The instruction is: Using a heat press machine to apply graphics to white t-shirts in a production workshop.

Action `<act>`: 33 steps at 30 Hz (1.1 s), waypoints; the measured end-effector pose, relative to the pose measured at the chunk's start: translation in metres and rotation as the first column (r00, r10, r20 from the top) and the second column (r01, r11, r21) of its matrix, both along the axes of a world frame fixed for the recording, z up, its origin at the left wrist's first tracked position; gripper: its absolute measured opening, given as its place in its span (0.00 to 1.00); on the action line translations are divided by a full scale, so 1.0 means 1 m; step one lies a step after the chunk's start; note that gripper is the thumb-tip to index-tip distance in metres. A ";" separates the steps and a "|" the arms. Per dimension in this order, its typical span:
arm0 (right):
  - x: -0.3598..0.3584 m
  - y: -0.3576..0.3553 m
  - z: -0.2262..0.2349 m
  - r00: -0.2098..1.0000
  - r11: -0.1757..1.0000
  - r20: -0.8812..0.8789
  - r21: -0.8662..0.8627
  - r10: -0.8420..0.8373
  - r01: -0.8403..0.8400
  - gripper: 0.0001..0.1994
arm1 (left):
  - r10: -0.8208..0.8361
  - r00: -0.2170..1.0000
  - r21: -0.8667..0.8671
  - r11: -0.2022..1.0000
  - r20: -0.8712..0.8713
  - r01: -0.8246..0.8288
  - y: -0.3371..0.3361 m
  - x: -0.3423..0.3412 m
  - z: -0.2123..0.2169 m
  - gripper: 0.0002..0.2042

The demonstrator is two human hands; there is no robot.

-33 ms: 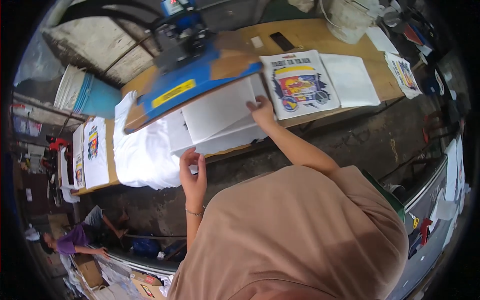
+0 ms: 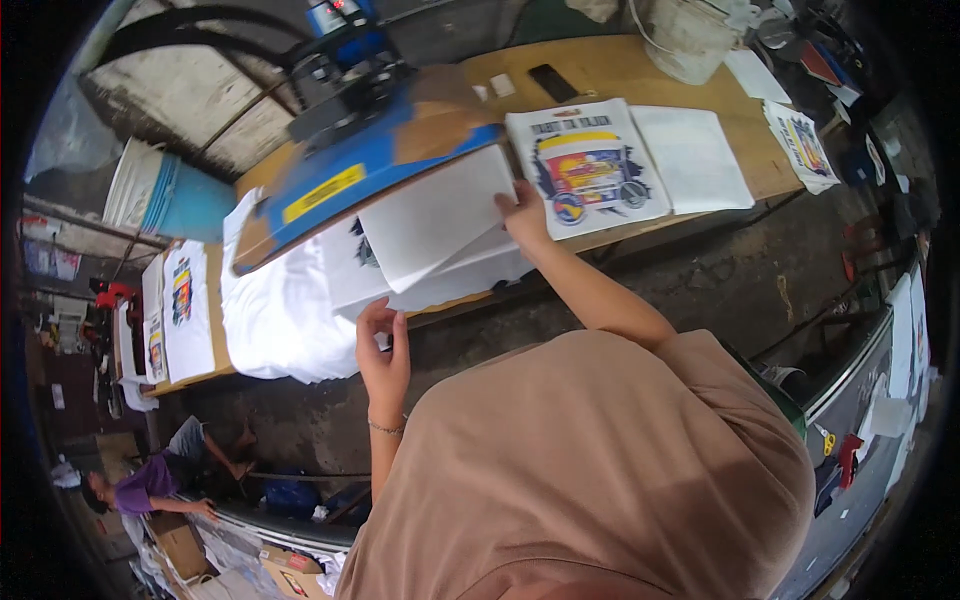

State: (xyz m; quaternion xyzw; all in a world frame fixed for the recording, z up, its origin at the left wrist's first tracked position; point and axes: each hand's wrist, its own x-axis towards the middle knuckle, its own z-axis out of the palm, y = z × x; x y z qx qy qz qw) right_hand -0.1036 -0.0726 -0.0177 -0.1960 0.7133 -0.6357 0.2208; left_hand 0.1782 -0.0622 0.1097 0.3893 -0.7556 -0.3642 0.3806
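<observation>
My right hand pinches the right edge of a white sheet of paper. The sheet is tilted up off the white T-shirt, which lies on the bed of a heat press. Part of a dark print shows on the shirt beside the sheet's left edge. Above hangs the raised blue upper plate of the press, covering the far part of sheet and shirt. My left hand hovers at the shirt's near edge, fingers loosely curved and apart, holding nothing.
Right of the press lie a colourful printed sheet, a white stack and a phone. A white bucket stands behind. Further left are a printed T-shirt and blue buckets. A person sits at lower left.
My right hand has raised the sheet and shifted it slightly, uncovering more of the dark print on the shirt. My left hand has barely moved.
</observation>
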 end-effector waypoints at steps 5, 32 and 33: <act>-0.195 0.088 -0.012 0.922 0.950 0.386 -0.278 -0.023 0.140 0.22 | 0.001 0.993 0.000 1.000 0.117 -0.001 0.054 -0.087 -0.017 0.13; -0.456 0.342 -0.104 0.509 0.406 -0.181 0.410 -0.841 0.817 0.42 | 0.028 0.879 0.151 0.982 0.476 -0.113 0.192 -0.202 -0.069 0.17; -0.450 0.338 -0.104 0.497 0.417 -0.193 0.341 -0.846 0.842 0.40 | 0.082 0.891 0.197 0.962 0.447 -0.188 0.181 -0.186 -0.074 0.16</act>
